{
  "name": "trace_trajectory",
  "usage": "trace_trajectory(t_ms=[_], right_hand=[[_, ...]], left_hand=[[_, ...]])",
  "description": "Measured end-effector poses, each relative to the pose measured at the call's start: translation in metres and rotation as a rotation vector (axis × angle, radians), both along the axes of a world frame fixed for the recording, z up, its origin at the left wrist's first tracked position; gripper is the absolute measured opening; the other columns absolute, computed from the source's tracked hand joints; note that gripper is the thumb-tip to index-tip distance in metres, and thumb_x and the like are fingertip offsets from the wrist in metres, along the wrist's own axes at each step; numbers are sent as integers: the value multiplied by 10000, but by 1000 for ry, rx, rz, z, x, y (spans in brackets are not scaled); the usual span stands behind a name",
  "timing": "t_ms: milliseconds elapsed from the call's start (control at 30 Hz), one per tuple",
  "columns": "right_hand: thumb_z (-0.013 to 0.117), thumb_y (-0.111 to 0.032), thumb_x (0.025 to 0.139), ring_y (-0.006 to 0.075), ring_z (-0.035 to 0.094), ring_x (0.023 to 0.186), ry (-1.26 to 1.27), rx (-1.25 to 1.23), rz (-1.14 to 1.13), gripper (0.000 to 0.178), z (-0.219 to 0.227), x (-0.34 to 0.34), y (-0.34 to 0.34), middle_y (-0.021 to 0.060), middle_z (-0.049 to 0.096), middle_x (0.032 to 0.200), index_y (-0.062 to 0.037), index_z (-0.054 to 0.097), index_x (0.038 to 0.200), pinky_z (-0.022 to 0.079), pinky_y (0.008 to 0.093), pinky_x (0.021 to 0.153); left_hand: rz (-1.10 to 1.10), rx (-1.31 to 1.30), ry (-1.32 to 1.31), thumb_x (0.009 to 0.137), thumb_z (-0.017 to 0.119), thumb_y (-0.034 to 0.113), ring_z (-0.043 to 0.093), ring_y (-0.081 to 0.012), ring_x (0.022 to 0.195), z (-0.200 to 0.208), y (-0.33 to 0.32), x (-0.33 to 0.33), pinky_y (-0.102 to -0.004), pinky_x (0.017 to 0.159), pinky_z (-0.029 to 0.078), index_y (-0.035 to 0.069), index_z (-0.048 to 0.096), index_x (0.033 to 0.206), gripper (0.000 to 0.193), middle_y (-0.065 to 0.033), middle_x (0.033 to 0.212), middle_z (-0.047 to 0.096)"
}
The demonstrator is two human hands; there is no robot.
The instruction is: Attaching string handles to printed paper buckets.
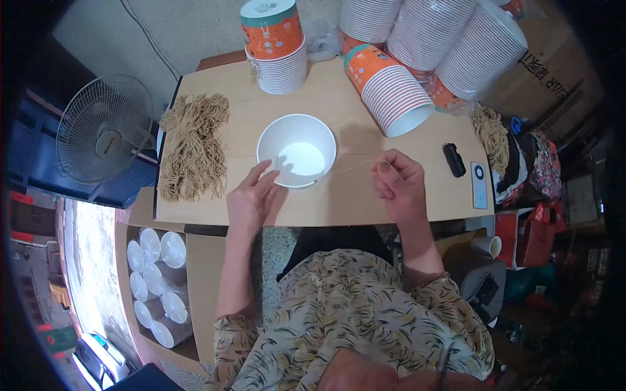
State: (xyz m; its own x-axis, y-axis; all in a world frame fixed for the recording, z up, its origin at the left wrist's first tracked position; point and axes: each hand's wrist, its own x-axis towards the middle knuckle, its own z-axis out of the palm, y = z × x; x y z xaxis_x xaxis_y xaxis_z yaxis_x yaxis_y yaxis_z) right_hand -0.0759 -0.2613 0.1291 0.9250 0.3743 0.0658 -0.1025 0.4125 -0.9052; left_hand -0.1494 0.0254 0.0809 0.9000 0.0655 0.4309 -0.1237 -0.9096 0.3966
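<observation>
A white paper bowl [297, 124] stands upright on the table in front of me. My left hand [251, 195] is at its near left rim, thumb and fingers apart and reaching over the edge; whether they touch it I cannot tell. To the right of the bowl, my right hand [399, 179] is raised with its fingers closed in a pinch. From that pinch a thin pale cord [352, 168] stretches left to the bowl's near right rim, where a small dark spot shows. How the cord meets the rim is too small to make out.
Tan cords [194, 146] lie heaped at the table's left. Orange-printed stacked paper tubs stand [277, 39] and lie [391, 91] behind the bowl. A black case [454, 160] and a pale flat device [479, 186] sit right. A fan [107, 133] and carton of wrapped cups [202, 293] are left.
</observation>
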Motion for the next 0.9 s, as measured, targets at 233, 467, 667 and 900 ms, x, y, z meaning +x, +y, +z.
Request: trace_trajectory(t_ms=[233, 467, 667, 900], right_hand=[[608, -196, 1002, 27, 362, 500, 125, 91, 111, 181, -7, -11, 30, -46, 478, 649, -20, 642, 983, 272, 209, 452], [585, -190, 1011, 33, 303, 494, 312, 266, 55, 173, -28, 2, 49, -55, 412, 627, -23, 627, 997, 253, 212, 447], [560, -215, 1027, 33, 320, 506, 287, 315, 54, 173, -41, -2, 52, -48, 407, 635, -50, 614, 1018, 267, 199, 447], [560, -257, 1028, 28, 306, 504, 368, 256, 59, 187, -56, -14, 57, -60, 389, 630, -73, 598, 1028, 242, 194, 443]], left_hand=[[72, 253, 99, 859, 633, 119, 700, -265, 656, -2, -35, 14, -394, 526, 551, 138, 661, 1054, 198, -53, 886, 676], [-190, -717, 263, 997, 579, 173, 656, -233, 645, 9, -89, 16, -330, 581, 526, 11, 692, 1057, 206, -130, 910, 714], [-304, -1281, 653, 976, 661, 209, 604, -29, 730, -16, -91, -4, -172, 529, 413, 32, 671, 1159, 254, -9, 933, 726], [-255, -1325, 699, 936, 709, 155, 626, -35, 702, -37, -93, -15, -173, 512, 404, 42, 707, 1098, 198, -17, 890, 731]])
